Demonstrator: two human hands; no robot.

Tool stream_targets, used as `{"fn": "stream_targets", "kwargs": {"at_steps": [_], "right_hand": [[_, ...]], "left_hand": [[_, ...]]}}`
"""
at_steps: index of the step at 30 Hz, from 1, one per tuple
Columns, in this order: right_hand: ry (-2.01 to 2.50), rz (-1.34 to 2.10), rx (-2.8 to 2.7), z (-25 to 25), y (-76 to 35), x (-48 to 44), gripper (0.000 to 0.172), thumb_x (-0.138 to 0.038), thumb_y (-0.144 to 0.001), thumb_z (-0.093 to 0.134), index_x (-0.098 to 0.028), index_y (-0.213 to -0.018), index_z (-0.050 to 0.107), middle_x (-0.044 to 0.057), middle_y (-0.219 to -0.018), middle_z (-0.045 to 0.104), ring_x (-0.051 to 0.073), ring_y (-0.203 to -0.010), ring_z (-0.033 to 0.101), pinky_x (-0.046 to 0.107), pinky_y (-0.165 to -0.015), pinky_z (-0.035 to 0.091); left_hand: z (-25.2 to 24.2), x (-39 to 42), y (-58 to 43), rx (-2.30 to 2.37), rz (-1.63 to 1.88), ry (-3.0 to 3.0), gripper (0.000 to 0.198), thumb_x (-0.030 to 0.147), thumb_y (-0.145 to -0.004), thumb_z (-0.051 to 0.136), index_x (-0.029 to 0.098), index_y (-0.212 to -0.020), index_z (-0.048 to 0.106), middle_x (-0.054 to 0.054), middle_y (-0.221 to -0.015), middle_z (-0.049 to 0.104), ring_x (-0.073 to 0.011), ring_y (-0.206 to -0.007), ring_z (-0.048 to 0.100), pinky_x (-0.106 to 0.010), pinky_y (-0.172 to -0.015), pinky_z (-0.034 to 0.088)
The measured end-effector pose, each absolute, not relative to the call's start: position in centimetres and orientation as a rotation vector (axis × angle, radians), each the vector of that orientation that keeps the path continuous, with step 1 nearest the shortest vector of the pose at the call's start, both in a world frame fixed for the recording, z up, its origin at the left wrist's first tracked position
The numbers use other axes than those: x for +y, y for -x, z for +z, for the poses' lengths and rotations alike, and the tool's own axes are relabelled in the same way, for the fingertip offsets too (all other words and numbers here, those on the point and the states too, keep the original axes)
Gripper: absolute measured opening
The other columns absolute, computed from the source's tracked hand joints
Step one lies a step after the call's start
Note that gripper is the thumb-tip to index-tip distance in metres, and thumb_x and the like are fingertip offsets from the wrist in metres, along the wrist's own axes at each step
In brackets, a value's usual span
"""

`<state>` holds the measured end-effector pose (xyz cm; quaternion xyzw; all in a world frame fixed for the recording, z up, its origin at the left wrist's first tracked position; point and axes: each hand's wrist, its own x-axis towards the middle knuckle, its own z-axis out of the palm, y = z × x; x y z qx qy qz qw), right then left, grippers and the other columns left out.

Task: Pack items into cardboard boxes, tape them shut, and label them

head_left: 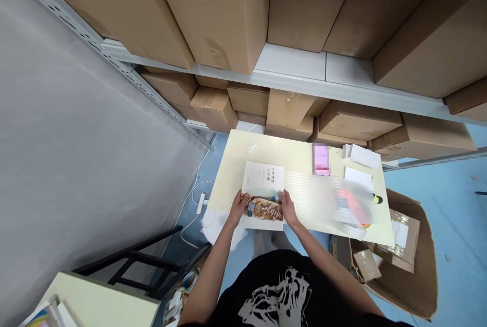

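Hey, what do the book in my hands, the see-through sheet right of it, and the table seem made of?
The book looks like paper or card, matte, with a flat printed cover. The cloudy sheet is probably thin plastic: faintly ribbed, and colours show through it. The table looks smooth, perhaps laminate or painted: one even pale yellow.

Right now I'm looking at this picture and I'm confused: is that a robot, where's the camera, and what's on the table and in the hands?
No robot here, just a person. The camera sits on their head, so we look down as they do. Their bare left hand and right hand hold opposite sides of a book. On the pale table are a blurred pink item, cloudy see-through plastic and a white boxy thing.
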<state>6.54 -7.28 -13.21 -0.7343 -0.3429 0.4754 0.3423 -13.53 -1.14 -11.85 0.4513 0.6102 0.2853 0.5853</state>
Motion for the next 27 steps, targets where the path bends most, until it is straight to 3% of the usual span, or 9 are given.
{"fn": "stream_targets", "kwargs": {"at_steps": [4,8,12,17,20,23,25,27], "right_hand": [[2.045,1.030,-0.964,-14.7,-5.4,-7.2,0.049,-0.042,-0.088,0.032,-0.012,-0.125,0.044,0.006,-0.081,0.066,0.021,-0.063,0.061,0.033,-0.060,0.049],[2.097,0.969,-0.983,-16.1,-5.2,-6.5,0.044,-0.034,-0.088,0.032,-0.011,-0.124,0.044,0.009,-0.086,0.064,0.022,-0.073,0.061,0.034,-0.066,0.049],[2.155,0.906,-0.987,-17.0,-4.7,-5.8,0.042,-0.025,-0.084,0.037,-0.013,-0.123,0.047,0.015,-0.107,0.059,0.025,-0.095,0.059,0.036,-0.076,0.048],[2.186,0.884,-1.000,-17.2,-5.9,-6.8,0.040,-0.022,-0.080,0.045,-0.015,-0.117,0.054,0.015,-0.115,0.054,0.024,-0.098,0.058,0.036,-0.080,0.049],[2.196,0.931,-0.971,-16.3,-8.1,-10.5,0.030,-0.027,-0.083,0.043,-0.013,-0.101,0.061,0.012,-0.092,0.062,0.022,-0.078,0.063,0.035,-0.069,0.052],[2.194,0.982,-0.948,-14.5,-9.2,-14.9,0.029,-0.031,-0.085,0.039,-0.014,-0.089,0.063,0.005,-0.068,0.061,0.019,-0.060,0.060,0.033,-0.058,0.052],[2.154,0.929,-1.046,-13.3,-8.8,-16.4,0.029,-0.031,-0.086,0.040,-0.016,-0.097,0.062,0.006,-0.077,0.062,0.020,-0.070,0.062,0.034,-0.066,0.053],[2.086,0.810,-1.271,-12.4,-7.5,-15.7,0.034,-0.030,-0.088,0.041,-0.019,-0.115,0.058,0.010,-0.101,0.061,0.023,-0.094,0.060,0.038,-0.080,0.052]], "left_hand": [[-14.5,-0.5,12.9,1.482,0.598,-1.147,0.040,0.044,-0.079,0.048,0.016,-0.106,0.054,-0.005,-0.088,0.065,-0.0193,-0.086,0.062,-0.034,-0.082,0.048],[-16.0,0.1,12.9,1.615,0.498,-1.314,0.040,0.033,-0.083,0.046,0.016,-0.119,0.051,-0.007,-0.092,0.063,-0.0218,-0.092,0.059,-0.037,-0.086,0.045],[-16.9,-0.1,13.2,1.717,0.400,-1.638,0.039,0.025,-0.083,0.047,0.015,-0.121,0.053,-0.011,-0.101,0.058,-0.0248,-0.103,0.050,-0.041,-0.094,0.039],[-17.8,-0.6,12.8,1.850,0.314,-1.904,0.040,0.024,-0.087,0.042,0.015,-0.126,0.048,-0.013,-0.104,0.052,-0.0240,-0.099,0.049,-0.040,-0.088,0.044],[-17.8,-1.0,12.3,1.923,0.348,-1.976,0.042,0.026,-0.087,0.043,0.014,-0.127,0.045,-0.015,-0.112,0.047,-0.0248,-0.102,0.049,-0.039,-0.083,0.046],[-17.4,-1.6,12.2,1.906,0.354,-2.058,0.043,0.027,-0.088,0.043,0.010,-0.127,0.045,-0.018,-0.114,0.047,-0.0280,-0.106,0.048,-0.042,-0.086,0.045],[-17.1,-1.9,12.8,1.959,0.336,-2.062,0.044,0.025,-0.087,0.043,0.009,-0.127,0.045,-0.019,-0.116,0.047,-0.0295,-0.109,0.047,-0.044,-0.089,0.043],[-16.7,-1.9,13.9,2.096,0.318,-2.019,0.045,0.026,-0.086,0.044,0.008,-0.127,0.046,-0.020,-0.120,0.045,-0.0318,-0.111,0.046,-0.047,-0.090,0.041]]}}
